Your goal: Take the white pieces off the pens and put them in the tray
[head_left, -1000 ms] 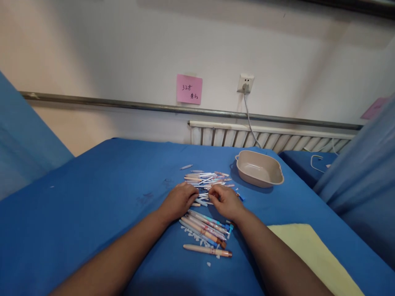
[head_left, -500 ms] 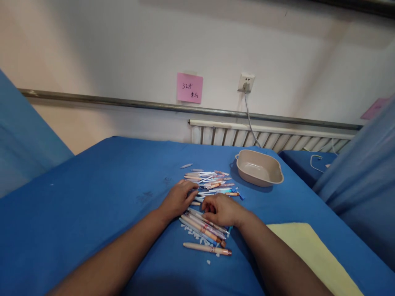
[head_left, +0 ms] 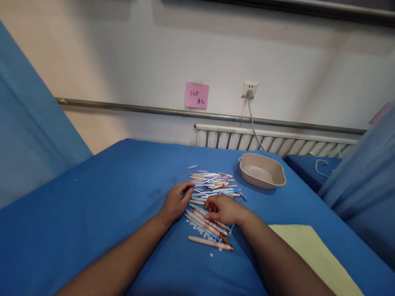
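A pile of pastel pens and pen parts [head_left: 212,185] lies on the blue cloth [head_left: 123,193]. A second bunch of whole pens [head_left: 206,224] lies nearer me, with one beige pen [head_left: 210,243] apart at the front. My left hand [head_left: 175,201] rests at the left edge of the pile, fingers curled, fingertips pinched at a thin piece. My right hand [head_left: 224,209] lies over the near bunch with fingers bent down onto the pens. What either hand holds is hidden by the fingers.
A beige plastic basin [head_left: 262,170] stands at the far right of the pile. A yellow cloth [head_left: 311,255] lies at the near right. Blue curtains hang on both sides. Behind are a radiator [head_left: 277,142], a wall socket with cable and a pink note [head_left: 196,95].
My right hand has pulled back from the far pile toward me onto the near bunch of pens. My left hand stayed at the pile's left edge. The view shifted slightly left.
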`<action>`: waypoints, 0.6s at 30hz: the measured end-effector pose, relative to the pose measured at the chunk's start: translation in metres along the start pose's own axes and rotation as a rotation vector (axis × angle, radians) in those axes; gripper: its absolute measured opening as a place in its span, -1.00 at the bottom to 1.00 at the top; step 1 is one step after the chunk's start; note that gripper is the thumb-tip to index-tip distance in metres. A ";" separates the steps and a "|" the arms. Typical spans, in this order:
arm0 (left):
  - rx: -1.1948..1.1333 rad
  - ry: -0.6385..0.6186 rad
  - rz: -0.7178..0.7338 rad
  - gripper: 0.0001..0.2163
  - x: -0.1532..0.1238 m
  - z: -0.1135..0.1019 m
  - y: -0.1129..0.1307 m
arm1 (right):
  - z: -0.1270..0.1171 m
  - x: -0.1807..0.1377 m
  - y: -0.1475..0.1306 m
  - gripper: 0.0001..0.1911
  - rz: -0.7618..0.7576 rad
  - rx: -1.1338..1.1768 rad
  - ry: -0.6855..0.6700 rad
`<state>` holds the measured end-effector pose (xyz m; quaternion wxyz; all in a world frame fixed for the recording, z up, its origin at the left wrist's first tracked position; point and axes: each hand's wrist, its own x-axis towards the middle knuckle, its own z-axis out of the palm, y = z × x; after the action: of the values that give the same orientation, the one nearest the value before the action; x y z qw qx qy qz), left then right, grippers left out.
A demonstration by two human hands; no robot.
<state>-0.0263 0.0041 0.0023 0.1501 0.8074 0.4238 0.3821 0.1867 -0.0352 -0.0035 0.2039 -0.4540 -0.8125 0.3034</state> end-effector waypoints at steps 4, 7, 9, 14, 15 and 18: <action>0.005 -0.162 0.031 -0.79 -0.027 -0.004 0.011 | 0.001 -0.004 -0.003 -0.80 0.010 -0.029 -0.019; 0.070 -0.295 0.116 -0.77 -0.038 -0.010 0.021 | 0.002 -0.010 -0.012 -0.78 0.015 -0.101 0.018; 0.113 -0.329 0.153 -0.76 -0.039 -0.012 0.026 | 0.004 -0.016 -0.019 -0.76 0.019 -0.179 0.061; 0.158 -0.325 0.188 -0.76 -0.034 -0.009 0.026 | 0.007 -0.024 -0.029 -0.83 0.078 -0.375 0.124; 0.162 -0.321 0.187 -0.76 -0.033 -0.007 0.024 | 0.007 -0.024 -0.028 -0.85 0.079 -0.406 0.138; 0.139 -0.283 0.171 -0.76 -0.030 -0.004 0.018 | 0.007 -0.020 -0.019 -0.81 0.071 -0.457 0.186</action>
<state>-0.0294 -0.0308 0.0007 0.1188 0.8948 0.3535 0.2457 0.1804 -0.0623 0.0029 0.1590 -0.5426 -0.8213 0.0758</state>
